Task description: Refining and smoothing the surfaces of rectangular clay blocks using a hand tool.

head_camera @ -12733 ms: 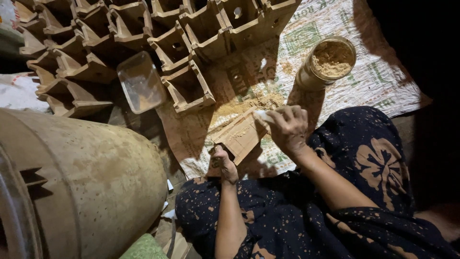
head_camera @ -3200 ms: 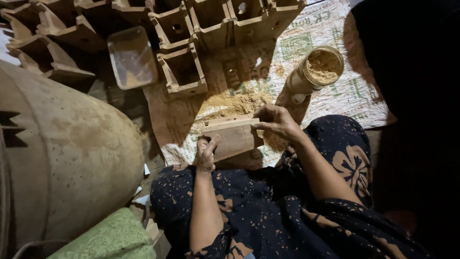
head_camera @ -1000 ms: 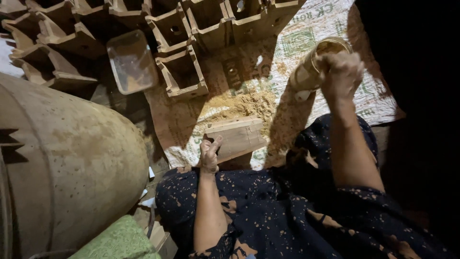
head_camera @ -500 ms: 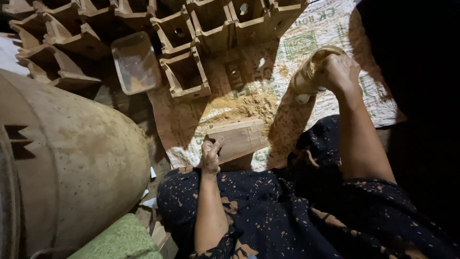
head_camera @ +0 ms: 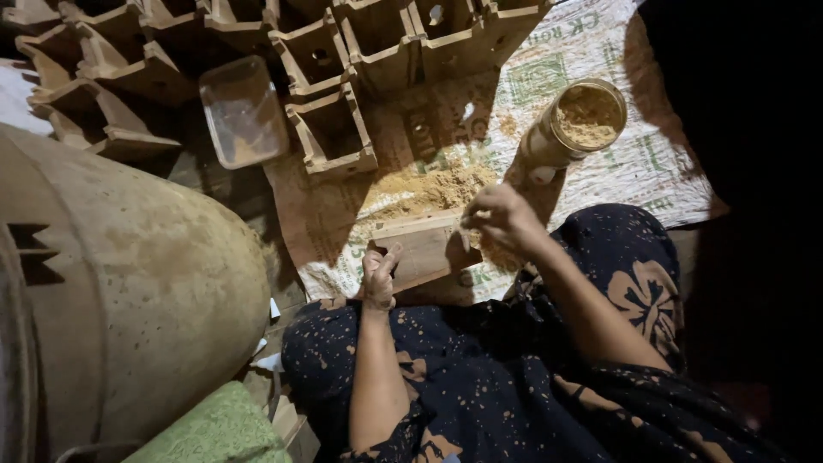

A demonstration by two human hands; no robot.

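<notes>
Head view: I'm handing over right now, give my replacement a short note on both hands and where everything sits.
Left hand steadies the near left end of the wooden mould.
Right hand hovers over the mould's right end, fingers pinched; whether it holds powder is unclear.
Jar of tan powder stands open beyond it on the printed sack.
Loose powder pile lies just beyond the mould.
Done: rows of square clay pieces laid out.
Left: this mould's piece.

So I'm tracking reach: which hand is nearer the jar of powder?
Right. The right hand hovers just below the jar; the left hand grips the wooden block's far end.
</notes>
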